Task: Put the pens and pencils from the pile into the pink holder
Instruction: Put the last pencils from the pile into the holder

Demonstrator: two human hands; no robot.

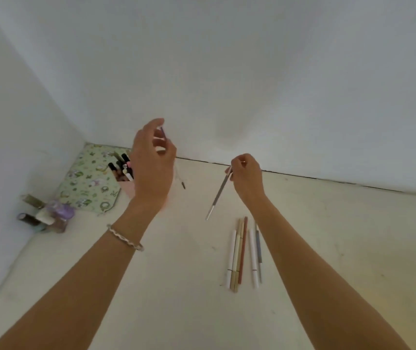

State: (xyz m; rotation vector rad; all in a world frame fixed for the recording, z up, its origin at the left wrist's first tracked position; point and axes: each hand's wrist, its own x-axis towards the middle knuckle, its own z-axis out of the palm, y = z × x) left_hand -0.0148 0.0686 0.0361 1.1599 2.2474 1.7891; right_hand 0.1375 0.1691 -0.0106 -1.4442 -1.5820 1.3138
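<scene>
Pens and pencils, six of them, lay side by side in a loose pile (243, 253) on the pale worktop (353, 248), just inside the right forearm and well below both hands. Up above, the right hand (247, 176) had its fingers (236, 164) pinched together on the top end of a slim grey pen (218, 194), which hung slanting down and to the left, its silvery tip clear of the surface and above the pile. Over on the other side, the left hand (152, 160), with a silver bracelet (125, 237) on its wrist, was raised in front of the pink holder (127, 189); its fingers (161, 147) were curled around a thin white pen (179, 176) whose dark tip poked out below the palm, beside the holder's right edge. That holder stood near the corner against the white wall (252, 72), mostly hidden by the hand, with several dark and white markers (122, 166) already sticking out of its top. In the pile, the colours ran white, tan, beige, reddish brown, white again and grey, all long and slender. A green patterned pouch (85, 183) lay behind the holder, and a cluster of small bottles (45, 215) sat to its left. No brand, label or writing could be read on anything; it was all too small and blurred.
</scene>
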